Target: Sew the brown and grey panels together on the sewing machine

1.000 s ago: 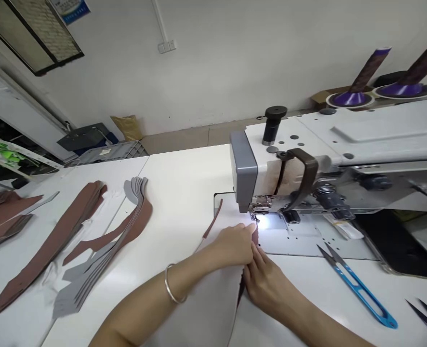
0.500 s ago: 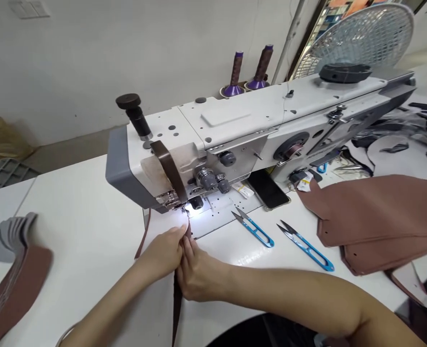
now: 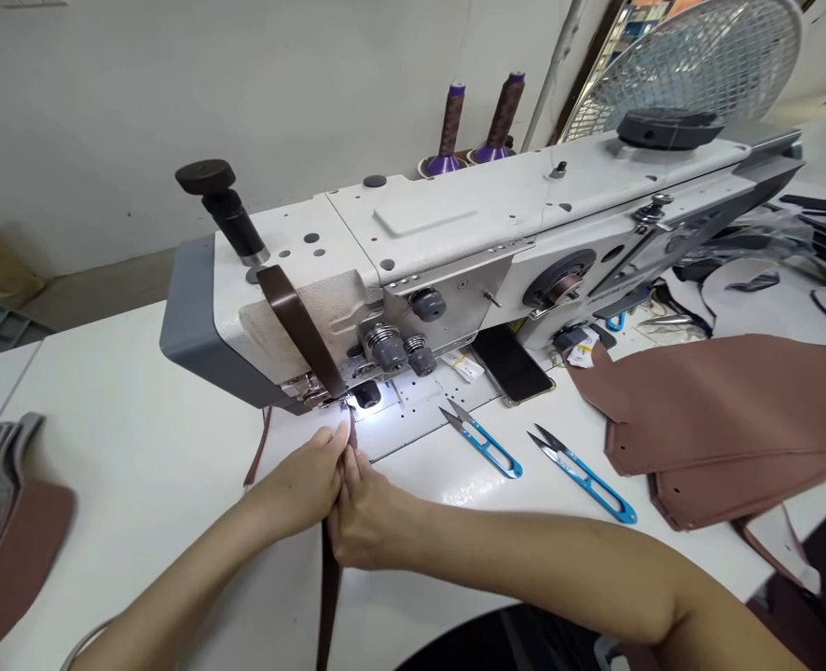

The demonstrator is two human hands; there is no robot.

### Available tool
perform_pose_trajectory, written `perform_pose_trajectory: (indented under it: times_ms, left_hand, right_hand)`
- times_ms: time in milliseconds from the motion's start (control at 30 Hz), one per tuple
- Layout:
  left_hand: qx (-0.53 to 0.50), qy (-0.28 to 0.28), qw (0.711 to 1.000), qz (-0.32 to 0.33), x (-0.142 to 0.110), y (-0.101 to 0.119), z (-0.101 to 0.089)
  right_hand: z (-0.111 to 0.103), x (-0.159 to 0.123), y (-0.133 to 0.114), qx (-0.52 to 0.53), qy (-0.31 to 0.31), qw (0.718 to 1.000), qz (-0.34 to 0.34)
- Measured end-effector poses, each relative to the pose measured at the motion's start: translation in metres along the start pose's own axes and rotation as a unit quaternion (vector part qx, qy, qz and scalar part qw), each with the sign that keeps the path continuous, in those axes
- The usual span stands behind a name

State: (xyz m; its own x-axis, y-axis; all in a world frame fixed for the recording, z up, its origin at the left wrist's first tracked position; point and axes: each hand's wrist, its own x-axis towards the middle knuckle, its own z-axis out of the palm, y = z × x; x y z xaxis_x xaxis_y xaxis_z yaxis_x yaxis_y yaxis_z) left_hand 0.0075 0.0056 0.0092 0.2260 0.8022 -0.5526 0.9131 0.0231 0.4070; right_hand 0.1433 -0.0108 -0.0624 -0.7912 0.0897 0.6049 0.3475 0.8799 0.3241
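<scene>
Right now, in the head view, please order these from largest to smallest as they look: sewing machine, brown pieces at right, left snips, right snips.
1. Sewing machine
2. Brown pieces
Unranked: left snips and right snips. The right looks slightly longer, but seems nearer the camera.

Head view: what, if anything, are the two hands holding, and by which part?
The left hand and the right hand pinch a brown strip together, partway along its length, just in front of the sewing machine's lit needle area.
</scene>
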Motion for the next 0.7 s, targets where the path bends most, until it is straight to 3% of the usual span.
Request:
perform_pose_trajectory:
  times_ms: [133, 367, 700]
  left_hand:
    - [0.012, -0.017, 1.0, 0.017, 0.0012, -0.003, 0.002]
    - [0.031, 0.003, 0.999, 0.013, 0.0028, -0.0035, 0.0066]
    - [0.046, 0.018, 0.999, 0.006, 0.0038, -0.0071, 0.0089]
  right_hand:
    - [-0.0044, 0.0004, -0.0027, 0.006, -0.014, 1.0, 0.001]
    - [0.0017, -0.0006, -0.0003, 0.013, -0.048, 0.999, -0.014]
    - [0.0006, -0.0006, 0.0038, 0.015, -0.04, 0.999, -0.006]
